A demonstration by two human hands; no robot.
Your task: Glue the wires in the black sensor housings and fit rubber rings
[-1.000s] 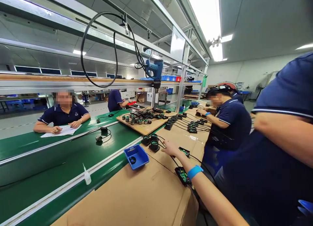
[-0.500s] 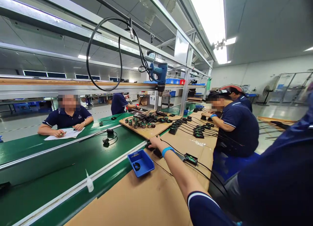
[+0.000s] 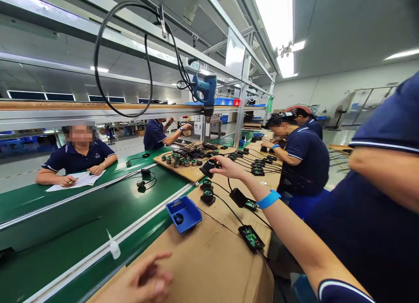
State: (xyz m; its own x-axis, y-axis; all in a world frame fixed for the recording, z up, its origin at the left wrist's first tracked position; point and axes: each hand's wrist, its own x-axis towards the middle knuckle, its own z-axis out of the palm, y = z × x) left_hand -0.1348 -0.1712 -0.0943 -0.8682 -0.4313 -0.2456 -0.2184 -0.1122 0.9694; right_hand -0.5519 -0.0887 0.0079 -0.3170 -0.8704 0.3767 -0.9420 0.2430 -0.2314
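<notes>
My right hand (image 3: 229, 166), with a blue band on the wrist, is stretched out over the cardboard-covered bench (image 3: 209, 268) and is shut on a black round part (image 3: 208, 166), lifted above the bench. A black cable runs down from it toward a black box (image 3: 238, 197). Two more round black parts with green tops (image 3: 207, 190) stand just below the lifted one. My left hand (image 3: 144, 280) hovers low at the near edge of the bench, fingers loosely curled, holding nothing.
A blue bin (image 3: 193, 215) with a black ring stands by the green conveyor (image 3: 81, 224). An open circuit board (image 3: 251, 238), a white bottle (image 3: 114, 249), a wooden board of parts (image 3: 193, 174), a hanging blue driver (image 3: 204, 90). Co-workers sit across (image 3: 78, 156) and right (image 3: 304, 154); another stands close right (image 3: 386, 172).
My right hand has lifted a black round part off the bench and raised it. My left hand has come into view at the bottom. The view shifted slightly.
</notes>
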